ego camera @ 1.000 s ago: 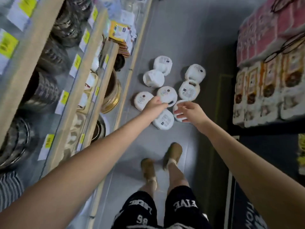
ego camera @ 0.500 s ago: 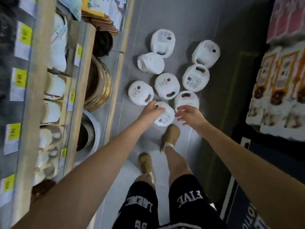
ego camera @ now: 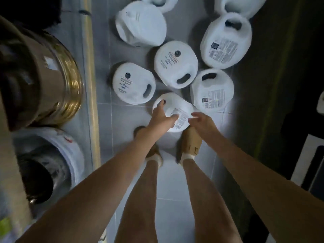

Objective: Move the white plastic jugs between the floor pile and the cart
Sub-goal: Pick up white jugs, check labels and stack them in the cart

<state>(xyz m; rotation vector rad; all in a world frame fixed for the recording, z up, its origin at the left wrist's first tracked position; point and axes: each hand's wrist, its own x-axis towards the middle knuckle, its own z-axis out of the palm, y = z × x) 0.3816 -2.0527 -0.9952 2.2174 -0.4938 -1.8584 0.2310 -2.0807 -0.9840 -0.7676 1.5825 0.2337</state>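
Note:
Several white plastic jugs lie clustered on the grey tiled floor. The nearest jug (ego camera: 176,104) is just in front of my shoes, label up. My left hand (ego camera: 163,118) is on it, with fingertips at the dark handle opening and the thumb pressed on the label. My right hand (ego camera: 201,122) is at the jug's right edge, fingers loosely curled and touching the rim. Other jugs lie beyond: one on the left (ego camera: 134,83), one in the middle (ego camera: 176,64), one on the right (ego camera: 212,90). No cart is in view.
A low store shelf runs along the left, with a gold-rimmed pot (ego camera: 57,76) and a white-rimmed pot (ego camera: 57,155) behind its rail (ego camera: 89,67). A dark mat (ego camera: 280,85) borders the tiles on the right. My tan shoes (ego camera: 191,141) stand right behind the nearest jug.
I have bent down much closer to the floor pile. Both hands dropped from above the jugs onto the nearest one, the left hand settling over its handle.

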